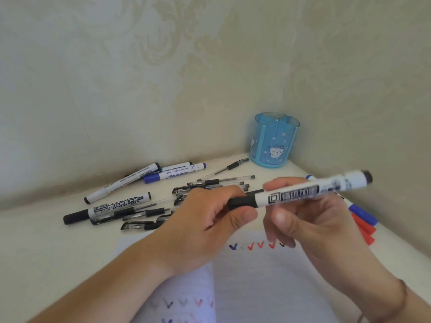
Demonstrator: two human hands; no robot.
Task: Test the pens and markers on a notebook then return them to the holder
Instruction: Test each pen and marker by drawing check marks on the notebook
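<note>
We held a black marker (pixel 296 193) level above the notebook (pixel 256 276): our left hand (pixel 210 215) pinched its cap, our right hand (pixel 310 213) pinched the barrel, likely to uncap it. The holder (pixel 275 141) stood empty in the table's (pixel 46 252) corner.

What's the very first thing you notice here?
A white marker held up in the middle, the left hand gripping its black cap and the right hand its barrel. Behind, a blue holder stands in the corner. Below, the notebook shows coloured ticks.
</note>
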